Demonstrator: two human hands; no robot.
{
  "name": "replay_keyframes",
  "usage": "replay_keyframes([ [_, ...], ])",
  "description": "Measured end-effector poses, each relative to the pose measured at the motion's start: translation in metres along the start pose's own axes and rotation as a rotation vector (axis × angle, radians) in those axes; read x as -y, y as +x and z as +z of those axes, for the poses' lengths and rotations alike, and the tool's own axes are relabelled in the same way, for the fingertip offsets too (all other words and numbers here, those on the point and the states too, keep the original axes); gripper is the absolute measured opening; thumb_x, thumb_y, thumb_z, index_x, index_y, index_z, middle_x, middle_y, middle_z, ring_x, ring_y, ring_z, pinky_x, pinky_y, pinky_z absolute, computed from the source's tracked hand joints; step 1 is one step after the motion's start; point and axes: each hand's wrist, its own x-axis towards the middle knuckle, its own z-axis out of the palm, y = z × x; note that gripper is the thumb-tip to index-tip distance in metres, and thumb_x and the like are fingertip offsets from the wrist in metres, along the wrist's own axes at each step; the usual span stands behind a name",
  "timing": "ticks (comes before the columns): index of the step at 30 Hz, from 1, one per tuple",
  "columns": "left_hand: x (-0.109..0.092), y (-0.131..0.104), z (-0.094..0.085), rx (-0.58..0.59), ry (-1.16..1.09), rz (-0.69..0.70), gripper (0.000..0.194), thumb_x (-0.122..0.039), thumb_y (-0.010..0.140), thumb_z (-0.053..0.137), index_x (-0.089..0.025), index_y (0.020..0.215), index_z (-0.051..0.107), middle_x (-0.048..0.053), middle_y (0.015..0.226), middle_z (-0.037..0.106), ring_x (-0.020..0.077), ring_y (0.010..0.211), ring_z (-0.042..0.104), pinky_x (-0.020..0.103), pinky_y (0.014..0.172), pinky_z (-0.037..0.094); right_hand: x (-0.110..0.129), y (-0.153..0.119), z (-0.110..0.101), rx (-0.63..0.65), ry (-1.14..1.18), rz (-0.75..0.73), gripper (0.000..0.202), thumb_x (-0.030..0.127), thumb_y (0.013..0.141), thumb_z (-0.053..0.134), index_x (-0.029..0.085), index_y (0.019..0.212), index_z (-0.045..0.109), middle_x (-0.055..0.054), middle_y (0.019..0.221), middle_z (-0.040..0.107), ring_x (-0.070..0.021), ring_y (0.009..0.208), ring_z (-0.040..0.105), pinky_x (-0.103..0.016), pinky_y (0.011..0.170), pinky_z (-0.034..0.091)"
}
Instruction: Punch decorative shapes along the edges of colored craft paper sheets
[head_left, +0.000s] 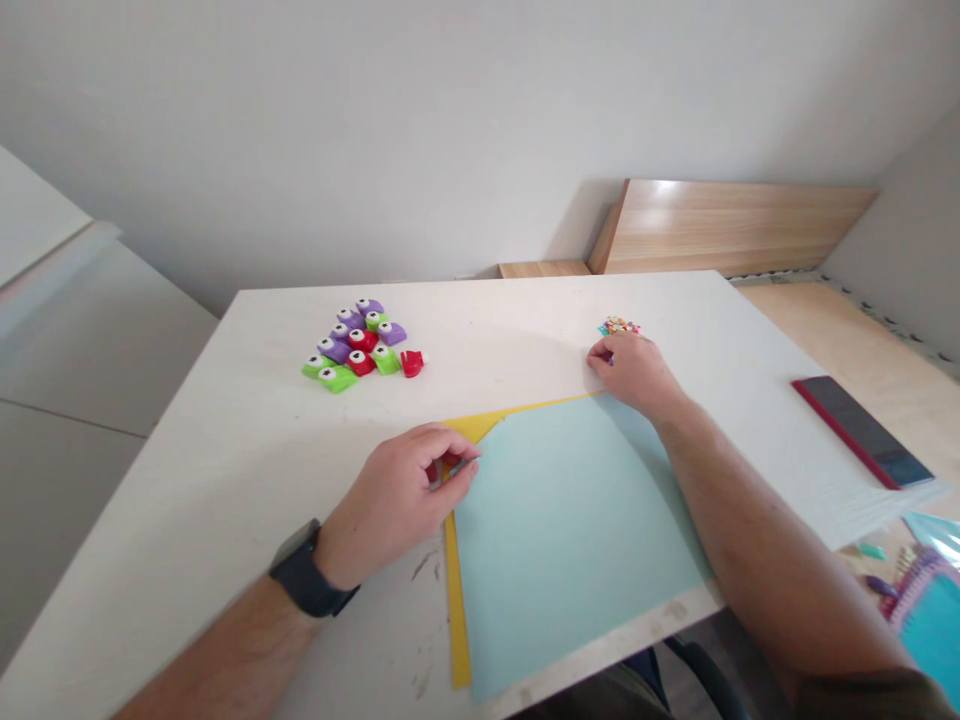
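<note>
Left hand (409, 485): fingers curled around a mostly hidden red object (433, 472) at the light blue sheet's (577, 530) far-left corner, on the desk (225, 450). Right hand (630, 370): fingers bent beside small colored pieces (621, 325); grip cannot be determined.

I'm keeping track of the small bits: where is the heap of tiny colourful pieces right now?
In the head view, it lies right of centre near the white table's far edge, just beyond the right hand.
</note>
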Motion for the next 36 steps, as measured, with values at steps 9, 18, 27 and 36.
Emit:
replay_keyframes([
  [9, -0.001, 0.002, 0.0, 0.004, 0.002, 0.002, 0.011, -0.03, 0.09, 0.064, -0.024, 0.094, 0.072, -0.001, 0.091, 0.071, 0.0136, 0.075, 0.062, 0.028, 0.067, 0.048, 0.0, -0.001, 0.001, -0.001, -0.052, -0.025, 0.021, 0.026, 0.093, 0.054, 0.018, 0.089, 0.074, -0.011, 0.098, 0.074, -0.0237, 0.091, 0.066, -0.034, 0.082, 0.047],
  [18, -0.001, 0.001, -0.001, 0.007, 0.013, 0.005, 0.012, -0.03, 0.091, 0.063, -0.024, 0.094, 0.072, -0.001, 0.091, 0.071, 0.0139, 0.075, 0.062, 0.028, 0.066, 0.048, -0.012, -0.004, -0.013, -0.069, -0.063, 0.089, 0.023, 0.029, 0.092, 0.056, 0.02, 0.091, 0.077, -0.01, 0.095, 0.076, -0.0245, 0.089, 0.067, -0.034, 0.079, 0.046],
  [27, 0.0, 0.001, 0.0, 0.002, 0.003, 0.008, 0.011, -0.03, 0.091, 0.063, -0.024, 0.094, 0.072, -0.001, 0.091, 0.071, 0.0139, 0.075, 0.062, 0.028, 0.066, 0.048, -0.001, -0.003, -0.01, 0.036, 0.026, 0.104, 0.019, 0.032, 0.087, 0.063, 0.023, 0.09, 0.079, -0.005, 0.09, 0.079, -0.0221, 0.085, 0.069, -0.032, 0.077, 0.046],
  [36, -0.001, 0.001, 0.0, 0.0, 0.007, 0.02, 0.012, -0.03, 0.091, 0.062, -0.024, 0.095, 0.072, 0.001, 0.092, 0.072, 0.0153, 0.076, 0.063, 0.028, 0.068, 0.048, -0.003, 0.001, -0.004, 0.044, -0.014, 0.107, 0.016, 0.028, 0.086, 0.061, 0.022, 0.086, 0.076, -0.006, 0.087, 0.077, -0.0227, 0.08, 0.068, -0.032, 0.073, 0.046],
])
